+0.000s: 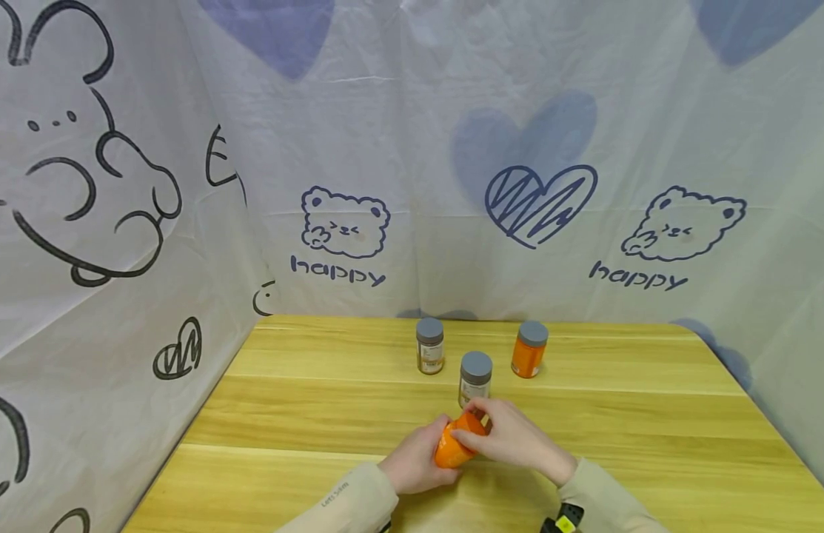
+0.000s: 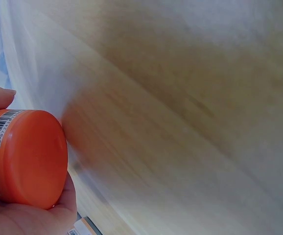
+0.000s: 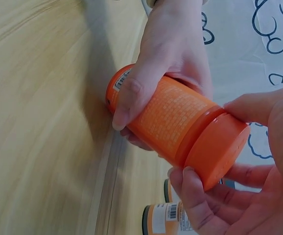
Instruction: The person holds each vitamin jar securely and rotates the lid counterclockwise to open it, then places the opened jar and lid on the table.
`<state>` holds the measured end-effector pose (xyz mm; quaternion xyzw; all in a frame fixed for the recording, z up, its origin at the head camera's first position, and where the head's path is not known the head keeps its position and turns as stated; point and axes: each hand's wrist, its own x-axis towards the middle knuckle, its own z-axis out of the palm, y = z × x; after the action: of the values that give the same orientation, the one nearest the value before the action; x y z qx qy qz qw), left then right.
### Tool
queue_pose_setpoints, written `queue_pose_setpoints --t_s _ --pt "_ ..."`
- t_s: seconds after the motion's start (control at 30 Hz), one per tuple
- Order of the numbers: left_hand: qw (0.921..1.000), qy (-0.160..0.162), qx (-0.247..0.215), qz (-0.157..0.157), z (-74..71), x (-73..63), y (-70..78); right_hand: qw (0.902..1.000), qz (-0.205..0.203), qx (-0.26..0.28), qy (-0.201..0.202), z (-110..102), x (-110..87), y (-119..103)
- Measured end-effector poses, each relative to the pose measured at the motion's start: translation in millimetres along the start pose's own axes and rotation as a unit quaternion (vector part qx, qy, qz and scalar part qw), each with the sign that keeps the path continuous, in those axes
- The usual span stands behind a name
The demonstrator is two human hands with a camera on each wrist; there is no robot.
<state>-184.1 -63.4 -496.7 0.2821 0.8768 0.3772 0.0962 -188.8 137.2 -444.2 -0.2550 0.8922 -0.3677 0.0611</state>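
Note:
My left hand [image 1: 417, 460] grips the body of an orange bottle [image 1: 449, 450], which is tilted above the table near its front. In the right wrist view, the left thumb lies across the bottle's printed label [image 3: 173, 115]. The thumb and fingers of my right hand [image 1: 518, 438] pinch the orange cap [image 3: 219, 151], which sits on the bottle's mouth. The left wrist view shows the smooth round base [image 2: 38, 159] and a barcode on the side. Just behind my hands stands a grey-lidded bottle [image 1: 474, 389], its lower part partly hidden by my right hand.
Farther back on the wooden table [image 1: 305, 392] stand another grey-lidded bottle [image 1: 430, 357] and an orange bottle with a grey lid [image 1: 528, 359]. A white cloth with drawings [image 1: 412, 148] hangs along the table's back and left side.

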Motion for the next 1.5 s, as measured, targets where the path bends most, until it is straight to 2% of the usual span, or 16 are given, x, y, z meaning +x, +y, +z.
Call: queue_pose_setpoints --t_s 0.33,0.8,1.5 --pt "1.0 0.001 -0.002 0.004 -0.4 0.9 1.1 0.9983 -0.056 -0.01 -0.016 -4 -3.3 6" --pt "0.9999 0.005 0.006 0.008 -5.5 -3.6 3.4 0.9969 -0.072 0.008 -0.031 -3 -5.2 10" --pt "0.9998 0.012 0.006 0.011 -0.6 -2.1 1.6 0.9945 -0.098 -0.009 -0.037 -5 -10.0 15"
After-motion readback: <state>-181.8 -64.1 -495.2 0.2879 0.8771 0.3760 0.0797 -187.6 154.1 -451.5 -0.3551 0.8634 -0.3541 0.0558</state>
